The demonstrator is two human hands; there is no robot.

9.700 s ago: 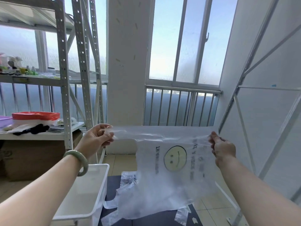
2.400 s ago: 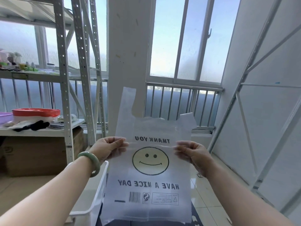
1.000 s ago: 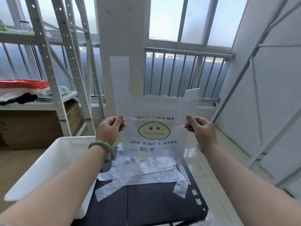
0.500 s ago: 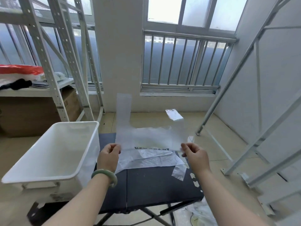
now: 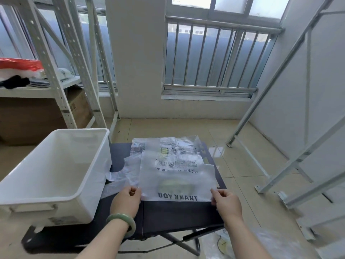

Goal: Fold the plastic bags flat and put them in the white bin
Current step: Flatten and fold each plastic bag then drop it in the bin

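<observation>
Plastic bag (image 5: 177, 176) with the smiley print lies on the black worktop (image 5: 177, 212), over other loose bags (image 5: 168, 144). Your left hand (image 5: 127, 199) and right hand (image 5: 226, 201) each pinch a near corner: both grips are closed on it. Its first fold appears under way; further folds are left. White bin (image 5: 46, 200), beside the worktop, shows no bag inside. You are judged early in the task.
</observation>
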